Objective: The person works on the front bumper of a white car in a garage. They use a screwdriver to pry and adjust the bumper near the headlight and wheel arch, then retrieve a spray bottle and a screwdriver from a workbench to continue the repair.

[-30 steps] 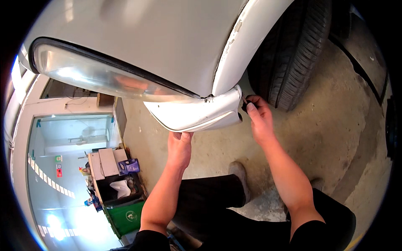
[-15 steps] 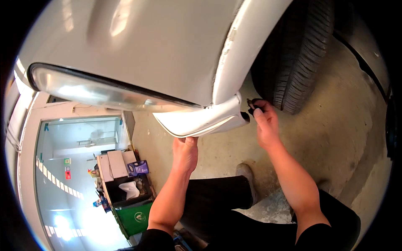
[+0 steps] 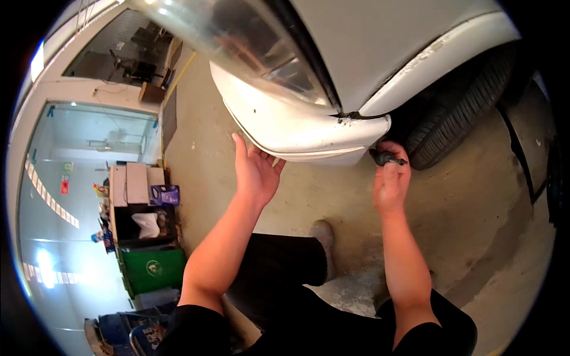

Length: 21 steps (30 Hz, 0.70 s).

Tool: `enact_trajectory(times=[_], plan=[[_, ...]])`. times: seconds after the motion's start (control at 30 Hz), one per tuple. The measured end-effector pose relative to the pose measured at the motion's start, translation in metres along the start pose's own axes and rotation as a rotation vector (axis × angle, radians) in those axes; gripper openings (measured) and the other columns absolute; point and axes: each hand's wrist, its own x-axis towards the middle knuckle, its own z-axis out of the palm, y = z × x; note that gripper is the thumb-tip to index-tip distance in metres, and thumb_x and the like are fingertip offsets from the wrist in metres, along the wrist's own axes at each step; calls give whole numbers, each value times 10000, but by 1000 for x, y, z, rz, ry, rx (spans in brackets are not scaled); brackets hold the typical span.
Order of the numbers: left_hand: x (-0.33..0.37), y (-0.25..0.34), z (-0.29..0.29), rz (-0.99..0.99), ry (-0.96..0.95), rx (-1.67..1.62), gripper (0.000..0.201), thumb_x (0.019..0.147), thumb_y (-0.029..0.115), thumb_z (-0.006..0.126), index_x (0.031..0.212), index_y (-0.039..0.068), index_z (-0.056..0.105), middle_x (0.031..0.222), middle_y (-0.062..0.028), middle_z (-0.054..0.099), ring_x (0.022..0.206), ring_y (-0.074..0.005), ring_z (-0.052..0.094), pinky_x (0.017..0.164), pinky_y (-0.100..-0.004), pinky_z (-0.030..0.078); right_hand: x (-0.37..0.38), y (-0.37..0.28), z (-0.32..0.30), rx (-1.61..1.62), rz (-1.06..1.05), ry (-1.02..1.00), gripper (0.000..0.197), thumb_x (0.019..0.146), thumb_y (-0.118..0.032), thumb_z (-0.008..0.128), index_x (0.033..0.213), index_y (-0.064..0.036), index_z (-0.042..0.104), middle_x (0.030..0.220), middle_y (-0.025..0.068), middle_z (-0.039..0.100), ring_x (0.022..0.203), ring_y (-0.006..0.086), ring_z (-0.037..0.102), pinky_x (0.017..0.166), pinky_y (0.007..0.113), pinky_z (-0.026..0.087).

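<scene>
The white bumper (image 3: 285,127) of a car curves below the headlight (image 3: 261,53), with a visible gap and dark marks where it meets the fender (image 3: 439,53). Under its lower edge is my left hand (image 3: 258,175), palm up with fingers spread; the fingertips reach the edge, and whether they bear on it I cannot tell. By the bumper's rear end, close to the tire (image 3: 469,115), my right hand (image 3: 392,184) is closed around a small dark part (image 3: 389,158). Its exact kind is unclear, and my fingers cover some of it.
At the left stand a green bin (image 3: 153,270), boxes (image 3: 135,184) and a purple jug (image 3: 165,194) beside a glass door (image 3: 89,142). A dark machine (image 3: 133,68) is farther back. My shoe (image 3: 322,234) rests on the concrete floor (image 3: 297,204).
The view has swung left, bringing more of the bumper into sight. My left hand has gone from gripping the bumper's edge to spread fingers. My right hand, still holding the dark part, is nearer the bumper's end.
</scene>
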Motion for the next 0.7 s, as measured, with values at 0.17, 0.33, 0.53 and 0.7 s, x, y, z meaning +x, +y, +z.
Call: enact_trajectory(times=[0.17,0.33,0.53,0.7], plan=[[22,-21,22,-144,281,-116,980,965,773,349,1580,25,200,1604,-185,271,1478,-337,279,1228,-555,197,8,-34,11,-242,-154,-55,500,906,-391,771,1177,15,661,1063,47,560,1007,125,518,884,261,443],[46,-61,14,-427,108,-175,977,926,735,435,1608,72,214,1607,-202,277,1511,-405,233,1233,-638,108,-4,-60,27,-286,-89,-94,464,855,-263,840,1192,14,682,1108,48,517,1004,130,508,824,232,491],[49,-75,44,-292,-126,-323,836,931,713,374,1502,107,447,1552,-120,428,1374,-343,440,1075,-546,417,-10,-66,31,-342,-121,-118,458,870,-215,828,1234,20,681,1080,39,517,994,134,502,861,247,458],[46,-70,47,-329,-82,-404,826,925,725,366,1514,153,443,1566,-88,423,1361,-313,453,1071,-496,419,-10,-70,36,-369,-119,-130,458,879,-219,823,1239,26,681,1093,42,526,996,129,505,878,248,452]])
